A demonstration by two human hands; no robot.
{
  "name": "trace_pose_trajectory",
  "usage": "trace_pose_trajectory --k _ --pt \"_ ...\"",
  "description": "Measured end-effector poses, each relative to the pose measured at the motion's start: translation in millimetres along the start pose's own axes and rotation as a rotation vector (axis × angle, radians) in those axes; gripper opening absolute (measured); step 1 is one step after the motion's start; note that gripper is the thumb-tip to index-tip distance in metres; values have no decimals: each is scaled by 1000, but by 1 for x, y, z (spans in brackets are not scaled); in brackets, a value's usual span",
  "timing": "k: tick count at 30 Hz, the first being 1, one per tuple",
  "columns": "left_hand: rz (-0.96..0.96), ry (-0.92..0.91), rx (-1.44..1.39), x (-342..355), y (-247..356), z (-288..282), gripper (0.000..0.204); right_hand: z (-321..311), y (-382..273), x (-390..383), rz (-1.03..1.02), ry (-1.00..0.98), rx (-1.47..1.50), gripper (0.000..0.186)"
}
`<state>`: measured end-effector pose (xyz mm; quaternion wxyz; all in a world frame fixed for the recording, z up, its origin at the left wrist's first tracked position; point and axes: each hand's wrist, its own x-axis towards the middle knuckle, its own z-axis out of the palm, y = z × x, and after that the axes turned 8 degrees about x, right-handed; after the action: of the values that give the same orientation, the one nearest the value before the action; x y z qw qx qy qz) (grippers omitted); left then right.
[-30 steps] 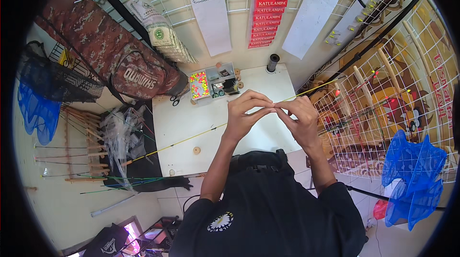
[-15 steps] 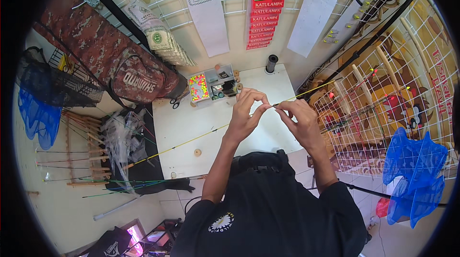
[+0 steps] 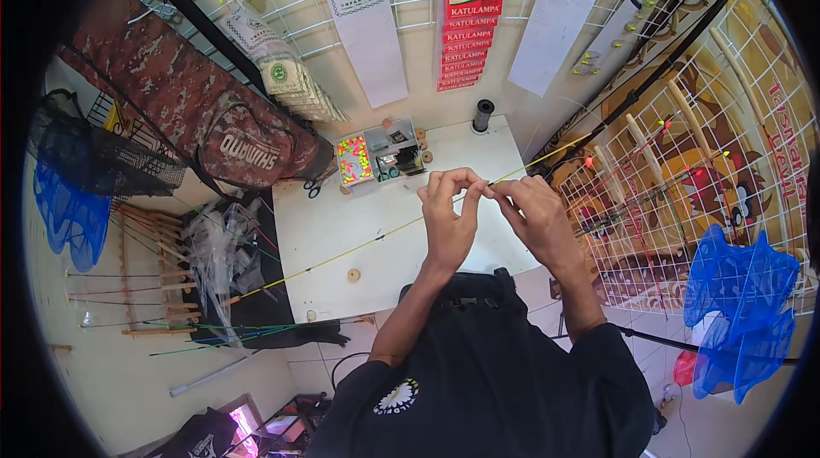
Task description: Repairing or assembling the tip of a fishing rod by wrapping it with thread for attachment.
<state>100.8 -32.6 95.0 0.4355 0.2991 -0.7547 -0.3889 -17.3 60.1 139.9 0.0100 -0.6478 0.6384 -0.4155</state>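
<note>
A thin yellow fishing rod [image 3: 342, 255] slants across the white table, from its wooden handle end at the lower left up to the right. Both hands meet on it above the table's right half. The thumb and forefinger of my left hand [image 3: 448, 223] pinch together at the rod, the other fingers curled. Close beside it, my right hand [image 3: 540, 217] pinches the rod too, its fingertips almost touching the left ones. Anything small between the fingertips is too hidden to make out.
On the white table [image 3: 401, 283] stand a divided box [image 3: 398, 137] with bright beads, a black spool [image 3: 483, 115], scissors [image 3: 314, 188] and a small wooden disc [image 3: 354, 275]. A camouflage bag [image 3: 248, 137] leans at left; blue nets [image 3: 739, 313] hang at right.
My left hand has shifted slightly right and its fingers have drawn closer to the right hand. A small dark piece seen between the fingertips before is now mostly covered.
</note>
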Motion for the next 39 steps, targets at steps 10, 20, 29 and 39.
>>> trace_pose_trajectory --k 10,20,29,39 --pt "17 85 -40 -3 -6 5 9 -11 -4 5 -28 -86 -157 13" --pt "183 70 204 4 5 2 10 -28 -8 10 -48 -213 -308 15" --pt "147 -199 74 15 2 -5 10 -28 3 15 -4 -78 -61 9" --pt "14 -370 -251 21 -14 -11 14 -27 7 16 -42 -51 -43 15"
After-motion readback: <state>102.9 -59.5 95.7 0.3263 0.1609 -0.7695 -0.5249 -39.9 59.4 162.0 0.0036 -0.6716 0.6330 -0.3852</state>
